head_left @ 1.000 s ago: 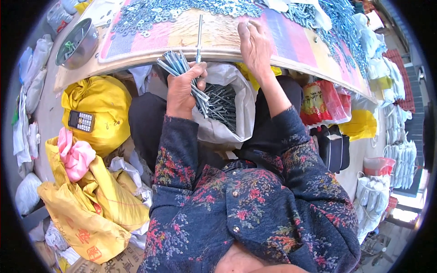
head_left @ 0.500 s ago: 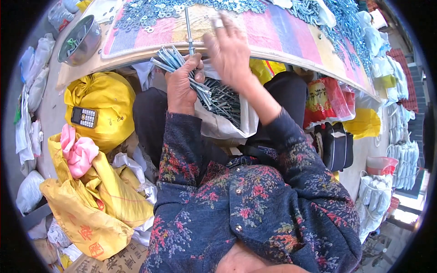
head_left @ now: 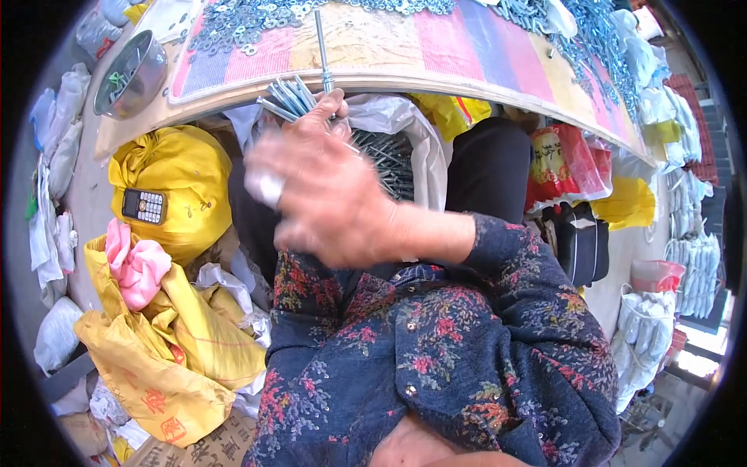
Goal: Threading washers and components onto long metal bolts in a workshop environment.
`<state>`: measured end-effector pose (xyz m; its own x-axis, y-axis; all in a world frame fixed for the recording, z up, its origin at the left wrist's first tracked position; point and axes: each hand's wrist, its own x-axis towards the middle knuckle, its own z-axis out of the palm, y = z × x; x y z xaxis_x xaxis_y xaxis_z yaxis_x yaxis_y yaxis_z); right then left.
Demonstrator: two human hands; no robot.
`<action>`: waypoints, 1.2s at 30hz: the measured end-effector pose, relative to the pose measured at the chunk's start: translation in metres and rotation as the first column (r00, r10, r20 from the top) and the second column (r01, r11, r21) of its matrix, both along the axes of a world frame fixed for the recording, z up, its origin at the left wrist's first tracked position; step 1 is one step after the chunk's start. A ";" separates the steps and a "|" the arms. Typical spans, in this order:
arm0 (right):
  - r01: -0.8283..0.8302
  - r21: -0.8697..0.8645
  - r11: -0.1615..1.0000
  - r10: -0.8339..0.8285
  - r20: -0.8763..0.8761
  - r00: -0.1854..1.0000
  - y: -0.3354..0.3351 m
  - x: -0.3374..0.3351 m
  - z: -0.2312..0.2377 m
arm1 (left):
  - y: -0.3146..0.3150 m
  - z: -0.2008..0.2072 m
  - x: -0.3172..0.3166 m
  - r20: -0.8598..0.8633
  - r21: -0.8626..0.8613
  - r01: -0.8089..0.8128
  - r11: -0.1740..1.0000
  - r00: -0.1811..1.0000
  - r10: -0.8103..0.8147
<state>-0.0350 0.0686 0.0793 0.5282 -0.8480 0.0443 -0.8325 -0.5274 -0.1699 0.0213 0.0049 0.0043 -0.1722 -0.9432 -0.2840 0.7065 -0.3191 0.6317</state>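
A bundle of long metal bolts and one upright bolt were gripped in the left hand, near the table. The blurred right hand was before the left wrist, open or closed I couldn't tell. A white sack held more bolts; washers covered part of a striped mat.

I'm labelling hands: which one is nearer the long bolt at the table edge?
Left. The left hand is at the lower end of the long bolt; the blurred right hand is farther off, lower in view.
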 end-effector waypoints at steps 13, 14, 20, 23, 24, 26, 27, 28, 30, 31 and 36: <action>0.291 -0.098 0.952 -0.102 0.792 0.601 -0.060 -0.078 -0.026 | -0.015 -0.015 -0.007 -0.115 -0.084 0.126 0.988 0.984 -0.135; 0.185 0.241 0.953 -0.290 0.904 0.315 -0.072 -0.091 -0.029 | -0.013 -0.009 -0.006 -0.117 -0.087 0.123 0.989 0.984 -0.133; 0.246 0.177 0.953 -0.270 0.861 0.431 -0.057 -0.077 -0.051 | 0.006 0.002 -0.003 0.366 -0.213 0.046 0.976 0.930 0.037; 0.330 0.039 0.943 -0.210 0.840 0.501 -0.043 -0.084 -0.054 | 0.011 0.016 0.015 0.441 -0.207 0.145 0.968 0.897 -0.040; 0.310 0.146 0.940 -0.318 0.710 0.629 -0.032 -0.095 -0.041 | 0.011 0.019 0.022 0.476 -0.190 0.173 0.966 0.877 -0.064; 0.330 0.067 0.942 -0.331 0.357 0.873 -0.024 -0.115 -0.038 | 0.010 0.011 0.028 0.520 -0.213 0.241 0.947 0.848 -0.099; 0.361 0.030 0.932 -0.334 0.456 0.825 -0.024 -0.117 -0.040 | 0.010 0.010 0.028 0.497 -0.242 0.274 0.931 0.859 -0.124; 0.399 0.069 0.914 -0.380 0.486 0.787 -0.030 -0.126 -0.045 | 0.010 0.010 0.021 0.472 -0.274 0.322 0.906 0.866 -0.165; 0.337 0.321 0.885 -0.463 0.678 0.571 -0.035 -0.118 -0.032 | 0.016 0.014 0.011 0.500 -0.252 0.401 0.881 0.833 -0.236; 0.152 0.276 0.949 -0.314 0.869 0.383 -0.041 -0.115 -0.045 | 0.018 0.013 0.003 0.427 -0.260 0.402 0.878 0.863 -0.269; 0.204 0.371 0.906 -0.421 0.836 0.351 -0.055 -0.096 -0.042 | 0.023 0.009 -0.009 0.178 -0.252 0.367 0.895 0.927 -0.330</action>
<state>-0.1314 0.0138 0.0371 -0.0281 -0.9890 0.1452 -0.2450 -0.1340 -0.9602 0.0119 0.0282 0.0134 -0.4846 -0.8724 -0.0633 0.4897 -0.3306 0.8067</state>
